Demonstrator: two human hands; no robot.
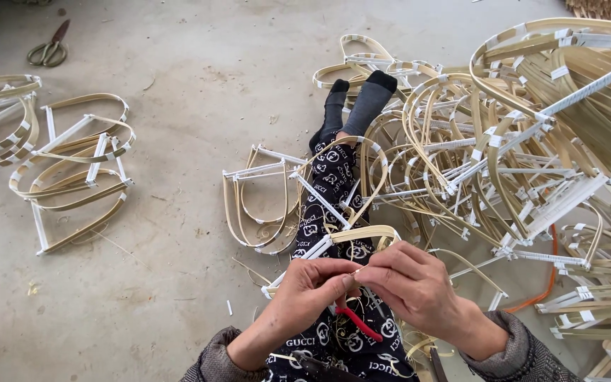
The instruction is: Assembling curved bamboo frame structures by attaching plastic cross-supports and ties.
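Over your lap, your left hand (309, 290) and right hand (408, 283) meet, both pinching the white-taped corner of a bamboo strip frame (351, 237) w/ fingertips clenched on it. Frame rests across your patterned black trousers (334, 177). Red-handled tool (355, 322) lies on your lap just below the hands. Big pile of similar frames (532, 141) to your right; scissors (49, 49) on the concrete floor (178, 56) far left.

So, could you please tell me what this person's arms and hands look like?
Both hands are bare, with no gloves: left hand, right hand. Each forearm ends in a grey-brown tweed-like sleeve cuff at the wrist. No rings or watch are visible.
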